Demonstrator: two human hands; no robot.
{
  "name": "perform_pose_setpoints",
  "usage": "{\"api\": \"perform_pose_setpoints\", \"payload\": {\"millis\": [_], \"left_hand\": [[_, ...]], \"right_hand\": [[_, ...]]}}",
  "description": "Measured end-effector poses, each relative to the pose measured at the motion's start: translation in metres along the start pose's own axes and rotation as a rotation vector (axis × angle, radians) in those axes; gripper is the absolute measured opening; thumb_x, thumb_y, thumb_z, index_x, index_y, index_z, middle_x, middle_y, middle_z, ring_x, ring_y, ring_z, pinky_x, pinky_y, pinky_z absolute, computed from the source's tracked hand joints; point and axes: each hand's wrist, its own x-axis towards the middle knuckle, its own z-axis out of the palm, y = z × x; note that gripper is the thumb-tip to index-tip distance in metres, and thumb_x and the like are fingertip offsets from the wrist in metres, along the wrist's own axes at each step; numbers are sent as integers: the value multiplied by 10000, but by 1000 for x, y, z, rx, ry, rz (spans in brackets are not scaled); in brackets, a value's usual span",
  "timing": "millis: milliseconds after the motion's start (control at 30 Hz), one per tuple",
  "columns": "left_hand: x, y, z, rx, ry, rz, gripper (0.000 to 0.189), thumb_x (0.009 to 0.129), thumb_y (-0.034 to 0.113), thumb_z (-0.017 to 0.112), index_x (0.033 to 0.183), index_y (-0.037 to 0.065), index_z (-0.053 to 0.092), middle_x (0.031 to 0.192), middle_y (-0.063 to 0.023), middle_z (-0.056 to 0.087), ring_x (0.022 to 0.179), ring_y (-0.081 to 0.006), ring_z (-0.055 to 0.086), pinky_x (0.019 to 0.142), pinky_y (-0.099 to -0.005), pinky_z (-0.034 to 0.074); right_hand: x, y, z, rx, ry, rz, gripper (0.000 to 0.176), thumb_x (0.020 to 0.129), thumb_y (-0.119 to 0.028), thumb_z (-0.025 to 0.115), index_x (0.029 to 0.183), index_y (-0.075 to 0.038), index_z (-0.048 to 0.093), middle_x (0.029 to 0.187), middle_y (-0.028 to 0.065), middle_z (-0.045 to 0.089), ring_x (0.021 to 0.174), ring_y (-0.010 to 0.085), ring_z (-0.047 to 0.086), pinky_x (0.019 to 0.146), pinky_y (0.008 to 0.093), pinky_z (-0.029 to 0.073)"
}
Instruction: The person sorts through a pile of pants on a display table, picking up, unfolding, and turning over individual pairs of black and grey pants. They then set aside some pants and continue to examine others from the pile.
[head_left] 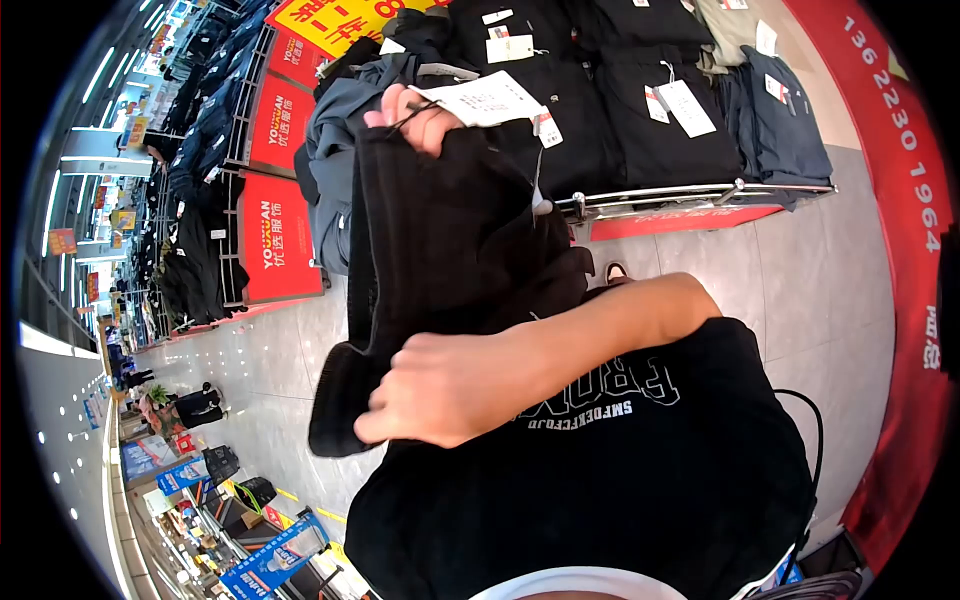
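Nearest the camera is the wearer's black shirt (580, 480), with a white collar (575, 583) and pale lettering across it. Just beyond it, the right forearm reaches across the shirt. The right hand (430, 390) is narrow, its fingers closed on the lower end of a black garment's ribbed edge. The left hand (415, 118) holds the other end of that edge, its fingers curled around the cloth and partly hidden by it.

The black garment (450, 240) hangs between the 2 hands, on the near side of the display stand (680, 196), its upper end close to the piled clothes. A white tag (488, 98) lies beside the left hand, next to a dark cord.

On the display stand are black folded clothes (650, 110) with paper tags, and grey clothes (785, 120) at its right end. A yellow sign (335, 22) stands past its left end. Left of the stand, 3 red signs (270, 235) front racks of dark clothes (200, 245). Right of it runs a red banner (900, 200) with white characters.
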Motion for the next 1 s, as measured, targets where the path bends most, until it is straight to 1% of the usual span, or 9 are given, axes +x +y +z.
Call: {"api": "perform_pose_setpoints", "payload": {"millis": [67, 233, 400, 567, 633, 667, 733, 900, 1000], "left_hand": [[16, -13, 29, 44, -31, 11, 312, 968, 364, 475, 799, 106, 430, 666, -4, 417, 445, -91, 363, 420, -243, 311], [18, -32, 72, 92, 75, 59, 361, 997, 410, 394, 788, 115, 390, 596, 27, 389, 388, -47, 307, 350, -211, 253], [16, -66, 101, 679, 588, -40, 595, 910, 678, 291, 760, 113, 401, 615, 31, 418, 513, -81, 348, 499, -232, 307], [20, -63, 97, 859, 532, -21, 593, 902, 676, 334, 796, 101, 431, 601, 20, 372, 549, -102, 344, 502, -256, 304], [17, -34, 86, 808, 285, 42, 592, 901, 656, 378, 790, 79, 455, 584, 13, 330, 514, -124, 312, 475, -273, 292], [17, -19, 72, 732, 136, 51, 443, 921, 465, 519, 782, 45, 495, 596, -33, 417, 515, -156, 396, 464, -306, 336], [20, -3, 58, 591, 0, -7, 413, 917, 431, 521, 781, 42, 499, 602, -43, 430, 521, -162, 411, 466, -312, 344], [26, 5, 55, 275, -174, -93, 338, 906, 346, 527, 781, 33, 509, 618, -70, 462, 536, -176, 447, 471, -326, 362], [28, 2, 62, 116, -226, -120, 293, 900, 294, 530, 780, 27, 515, 628, -86, 481, 545, -184, 469, 474, -334, 373]], "right_hand": [[-19, 1, -13, -91, 17, 120, 103, 783, -84, 584, 852, -54, 513, 642, 83, 543, 564, 273, 600, 470, 355, 441], [-65, 23, -36, -277, 631, 148, 236, 731, 2, 590, 965, -29, 586, 718, 91, 596, 557, 286, 551, 530, 352, 441], [-103, 56, -53, -160, 1059, 372, 172, 822, 45, 481, 973, 19, 560, 693, 136, 574, 567, 248, 583, 548, 285, 418], [-123, 47, -54, 174, 760, 242, 147, 886, -61, 445, 970, 4, 545, 989, 153, 662, 873, 255, 637, 769, 320, 465], [-102, 39, -44, 264, 555, -24, 148, 882, -133, 519, 952, -3, 525, 1143, 164, 627, 1090, 331, 581, 904, 398, 435], [-91, 29, -37, 229, 454, -28, 145, 870, -128, 551, 949, -8, 533, 1139, 130, 634, 1135, 362, 542, 910, 431, 435], [-67, 12, -8, 168, 290, -84, 110, 825, -58, 583, 885, -39, 493, 1261, 103, 577, 1178, 375, 517, 938, 486, 420], [-51, 0, 58, 9, 111, -33, 130, 885, -70, 478, 989, 5, 498, 1193, 223, 560, 1162, 359, 530, 1110, 609, 126], [-51, 1, 54, 94, 120, -25, 182, 893, -121, 522, 1010, 13, 487, 1179, 223, 564, 1130, 350, 543, 1095, 554, 218]]}}
